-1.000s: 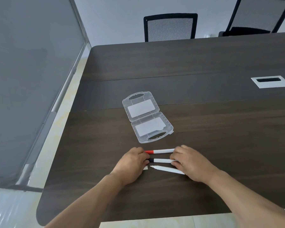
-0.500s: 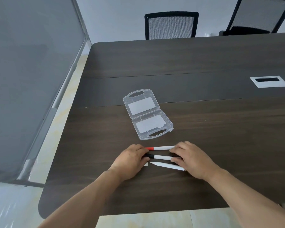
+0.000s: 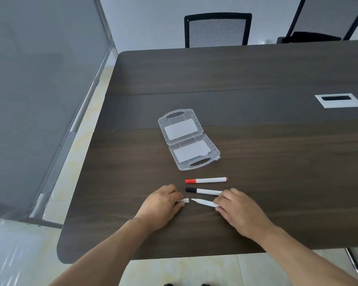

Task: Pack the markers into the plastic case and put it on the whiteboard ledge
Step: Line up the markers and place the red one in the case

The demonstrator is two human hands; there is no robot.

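A clear plastic case (image 3: 188,138) lies opened flat on the dark table (image 3: 256,75). Closer to me lie three markers side by side. The red-capped marker (image 3: 206,180) lies free, farthest from me. The black-capped marker (image 3: 203,191) has its right end under my right fingers. The white marker (image 3: 204,202) is uncapped, its tip pointing left, and my right hand (image 3: 239,211) pinches its barrel. My left hand (image 3: 162,205) holds the small white cap (image 3: 184,200) just left of that tip, a small gap between them.
A whiteboard (image 3: 39,89) with a metal ledge (image 3: 70,133) stands left of the table. Two black mesh chairs (image 3: 217,29) are at the far side. A white cable port (image 3: 338,100) sits in the tabletop at right.
Both hands have drawn back toward me, off the red marker, which now lies fully exposed. My left hand now holds the white cap and my right the white marker.
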